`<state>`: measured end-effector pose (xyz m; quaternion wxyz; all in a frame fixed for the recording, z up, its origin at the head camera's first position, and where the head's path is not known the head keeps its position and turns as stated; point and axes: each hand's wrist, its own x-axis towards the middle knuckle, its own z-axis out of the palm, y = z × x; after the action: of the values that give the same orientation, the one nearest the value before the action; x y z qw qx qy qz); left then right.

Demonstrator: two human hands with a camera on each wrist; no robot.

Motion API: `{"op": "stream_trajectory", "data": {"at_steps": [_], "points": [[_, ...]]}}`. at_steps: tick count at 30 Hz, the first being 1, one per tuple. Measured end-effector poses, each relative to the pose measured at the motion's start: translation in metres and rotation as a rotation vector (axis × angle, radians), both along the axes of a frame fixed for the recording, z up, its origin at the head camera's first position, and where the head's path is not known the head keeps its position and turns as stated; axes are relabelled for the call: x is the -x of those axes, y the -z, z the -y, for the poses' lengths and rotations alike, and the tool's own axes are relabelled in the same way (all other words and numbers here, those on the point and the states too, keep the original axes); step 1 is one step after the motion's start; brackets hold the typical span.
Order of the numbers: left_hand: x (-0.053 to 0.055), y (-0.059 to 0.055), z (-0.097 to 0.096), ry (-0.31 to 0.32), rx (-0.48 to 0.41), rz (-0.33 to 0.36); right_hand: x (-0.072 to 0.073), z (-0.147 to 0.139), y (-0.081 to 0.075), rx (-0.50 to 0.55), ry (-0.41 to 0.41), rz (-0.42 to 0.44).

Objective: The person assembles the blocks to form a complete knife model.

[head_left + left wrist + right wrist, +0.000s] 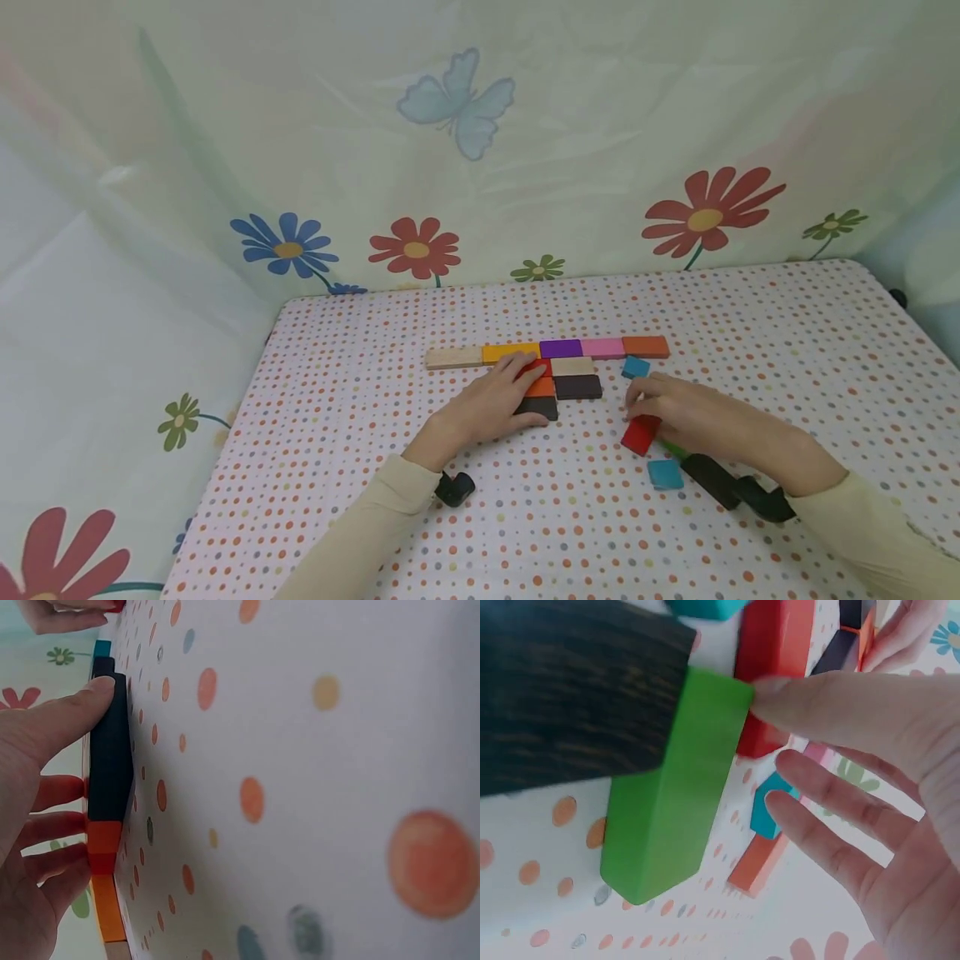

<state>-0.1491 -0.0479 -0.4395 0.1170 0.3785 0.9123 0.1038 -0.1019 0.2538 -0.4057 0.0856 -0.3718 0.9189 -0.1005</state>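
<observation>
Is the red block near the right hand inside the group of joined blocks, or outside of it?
Outside. In the head view, spotted tablecloth shows between that red block and the group's nearest black block.

A table (570, 533) under white polka-dotted cloth carries five rectangular blocks end to end, running roughly along its far edge: from the left edge's side, a pale wooden block (454, 358), yellow block (501, 353), purple block (561, 348), pink block (603, 347) and orange-brown block (646, 347). On the row's near side, the left hand (487, 408) rests across a bright red block (543, 367), bright orange block (542, 387) and dark grey block (538, 407); a beige block (573, 366) and black block (578, 387) lie beside these, toward the right edge. The right hand (686, 412) pinches a glossy red block (640, 436). A small blue block (636, 367) lies beyond it; a square blue block (665, 474), partly hidden green block (673, 449) and long dark block (711, 481) lie farther from the far edge.
</observation>
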Motion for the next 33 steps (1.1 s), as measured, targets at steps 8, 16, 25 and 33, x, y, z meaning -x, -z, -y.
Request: {"op": "stream_trajectory", "data": {"at_steps": [8, 16, 25, 33], "points": [[-0.001, -0.001, -0.001, 0.000, 0.003, 0.000, 0.000, 0.007, 0.006, 0.067, -0.001, 0.061], [-0.001, 0.000, -0.001, -0.012, -0.002, 0.007, 0.002, 0.025, 0.002, 0.127, 0.092, -0.035], [-0.002, 0.000, 0.000, -0.011, 0.000, 0.004, 0.011, 0.055, 0.004, 0.173, 0.126, -0.167], [-0.001, 0.001, 0.001, -0.009, -0.014, -0.004, 0.013, 0.066, 0.011, 0.141, 0.137, -0.158]]}}
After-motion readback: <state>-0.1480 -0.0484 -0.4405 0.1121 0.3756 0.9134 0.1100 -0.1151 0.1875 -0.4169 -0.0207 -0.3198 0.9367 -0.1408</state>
